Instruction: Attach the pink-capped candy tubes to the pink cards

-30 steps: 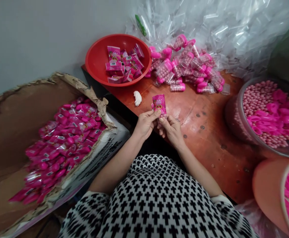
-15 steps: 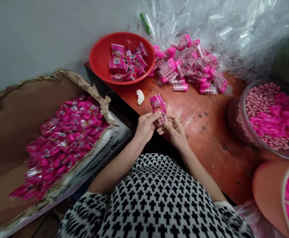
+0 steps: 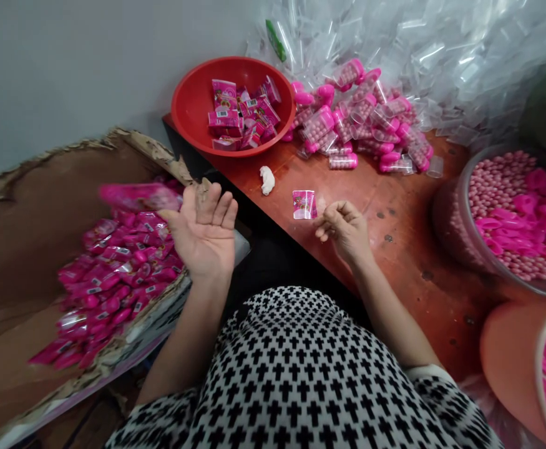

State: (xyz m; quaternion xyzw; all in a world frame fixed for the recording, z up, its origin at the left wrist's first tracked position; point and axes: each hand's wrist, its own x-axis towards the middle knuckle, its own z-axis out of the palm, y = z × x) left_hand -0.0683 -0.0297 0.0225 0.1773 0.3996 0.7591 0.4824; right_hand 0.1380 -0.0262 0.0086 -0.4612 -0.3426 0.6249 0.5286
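Observation:
My left hand (image 3: 204,234) is open, palm up, fingers spread, above the edge of the torn cardboard box (image 3: 43,193). A blurred pink wrapped candy tube (image 3: 139,196) is in the air just left of its fingertips, over the heap of wrapped pink tubes (image 3: 113,280) in the box. My right hand (image 3: 345,227) hovers over the red-brown table (image 3: 394,262) with its fingers curled in and nothing visible in them. A flat pink wrapper (image 3: 304,204) lies on the table just left of that hand.
A red bowl (image 3: 193,106) of pink wrappers stands at the back. Beside it lie unwrapped candy tubes (image 3: 361,125) before a heap of clear empty tubes (image 3: 417,43). A tub of pink candies and caps (image 3: 511,212) stands right, a white wad (image 3: 267,179) near the bowl.
Both hands held one wrapped tube together at the table edge. My left hand has swung left and opened, the tube has left it toward the box, and my right hand has drawn apart.

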